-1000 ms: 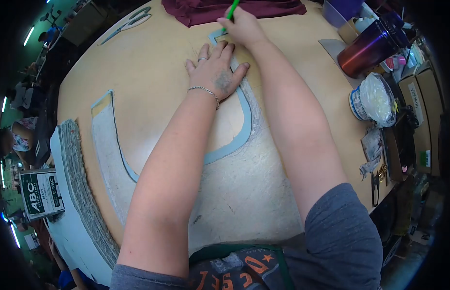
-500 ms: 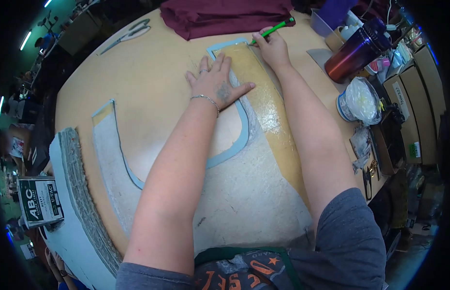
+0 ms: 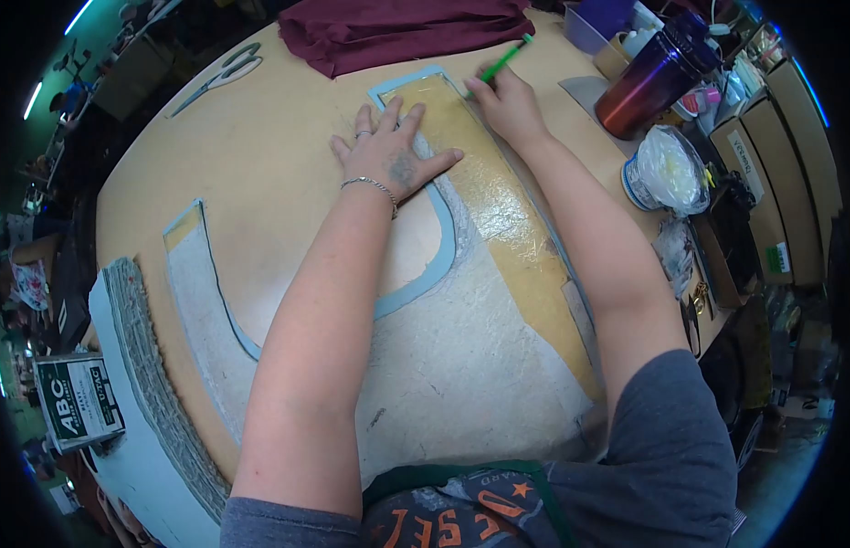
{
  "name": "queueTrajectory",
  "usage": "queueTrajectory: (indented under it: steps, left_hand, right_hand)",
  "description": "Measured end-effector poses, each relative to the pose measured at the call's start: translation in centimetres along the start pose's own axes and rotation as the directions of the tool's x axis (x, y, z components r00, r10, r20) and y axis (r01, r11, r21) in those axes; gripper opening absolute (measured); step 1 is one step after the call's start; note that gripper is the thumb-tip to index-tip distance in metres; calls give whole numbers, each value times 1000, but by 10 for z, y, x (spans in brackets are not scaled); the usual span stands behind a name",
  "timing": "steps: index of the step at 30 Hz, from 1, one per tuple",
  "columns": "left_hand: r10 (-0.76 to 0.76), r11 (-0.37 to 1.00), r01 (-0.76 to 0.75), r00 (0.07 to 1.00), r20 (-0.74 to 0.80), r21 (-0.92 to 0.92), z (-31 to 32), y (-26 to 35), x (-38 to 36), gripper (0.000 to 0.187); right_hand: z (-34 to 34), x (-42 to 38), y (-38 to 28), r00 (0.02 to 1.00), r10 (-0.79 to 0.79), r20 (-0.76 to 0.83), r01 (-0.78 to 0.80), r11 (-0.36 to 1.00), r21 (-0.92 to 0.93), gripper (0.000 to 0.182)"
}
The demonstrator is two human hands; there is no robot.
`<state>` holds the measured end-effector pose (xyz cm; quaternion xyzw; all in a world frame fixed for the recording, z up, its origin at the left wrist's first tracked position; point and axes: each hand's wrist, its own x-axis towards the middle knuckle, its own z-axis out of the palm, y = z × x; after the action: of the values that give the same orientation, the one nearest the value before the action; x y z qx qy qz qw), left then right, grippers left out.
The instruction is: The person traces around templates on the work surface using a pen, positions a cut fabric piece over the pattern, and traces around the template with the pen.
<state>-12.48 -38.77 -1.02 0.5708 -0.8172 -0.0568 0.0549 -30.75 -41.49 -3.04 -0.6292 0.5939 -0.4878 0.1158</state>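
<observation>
A large pattern template (image 3: 443, 356), off-white with glossy yellow parts and a deep U-shaped cut-out, lies flat before me. Light blue material (image 3: 449, 242) shows as a band along its cut-out and top end. My left hand (image 3: 388, 157) rests spread on the template's upper arm and the table beside it, thumb on the yellow strip. In my right hand (image 3: 509, 102) is a green pen (image 3: 505, 66), tilted, its lower end at the template's right edge near the top. Those fingers are closed around it.
Scissors (image 3: 219, 78) lie at the far left, and maroon cloth (image 3: 397, 32) at the back. A stack of light blue sheets (image 3: 155, 393) and a green-and-white can (image 3: 78, 402) stand left. On the right are a tumbler (image 3: 653, 78) and a plastic-covered tub (image 3: 667, 173).
My right hand and the pen have moved slightly down the template's right edge, with the pen more upright. The whole view has shifted a little; my left hand keeps its place on the template.
</observation>
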Motion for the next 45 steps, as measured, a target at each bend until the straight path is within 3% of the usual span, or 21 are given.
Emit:
queueTrajectory:
  steps: [3,6,8,13,16,18,20,21,24,27,29,31,36,38,40,45]
  left_hand:
    - [-1,1000,1,1000,3,3,-2,1,0,85]
    - [0,1000,0,1000,-16,-10,0,0,2,85]
    - [-6,1000,6,1000,-20,-16,2,0,0,84]
    - [12,1000,-13,999,-44,-25,2,3,-2,79]
    - [172,982,-180,976,-136,-53,11,2,-21,79]
    - [346,938,-346,938,-10,-5,-7,36,-72,84]
    - [443,896,-436,890,108,-84,-15,72,-122,97]
    - [448,894,-444,878,167,-60,-15,87,-139,102]
    - [397,917,-394,896,198,-56,-6,103,-152,105]
    - [390,921,-383,900,192,-77,-5,101,-152,106]
    - [397,918,-390,902,171,-75,-4,100,-152,106]
    - [396,918,-388,906,150,-79,-3,99,-150,106]
    - [396,918,-390,905,153,-69,0,100,-152,106]
    - [401,916,-395,905,144,-72,0,99,-153,105]
    - [398,917,-392,907,138,-69,-2,100,-152,105]
    - [385,923,-380,914,129,-63,0,101,-153,105]
  right_hand:
    - [14,20,-3,998,53,-23,-52,997,50,21]
    - [-17,-16,-20,997,41,60,-33,992,-122,22]
    - [-58,-71,-44,983,134,126,-111,979,-172,19]
    - [-103,-140,-56,969,192,152,-204,977,64,12]
    - [-105,-135,-49,987,86,137,-91,995,31,14]
    - [-107,-134,-53,983,93,158,-98,995,24,16]
    - [-103,-133,-45,993,13,116,-17,999,33,16]
    - [-102,-134,-41,994,-26,107,23,999,27,16]
    - [-107,-138,-49,985,77,152,-85,995,48,17]
    - [-124,-177,-60,994,20,107,-14,998,-60,16]
    - [-153,-216,-79,978,151,142,-136,984,-112,14]
    - [-182,-250,-90,922,333,195,-344,939,23,12]
    - [-169,-227,-85,950,265,168,-250,963,-102,11]
    - [-137,-190,-61,977,157,143,-159,987,1,14]
    - [-107,-145,-53,990,93,105,-91,995,-31,18]
    - [-80,-118,-41,996,68,54,-66,997,-37,20]
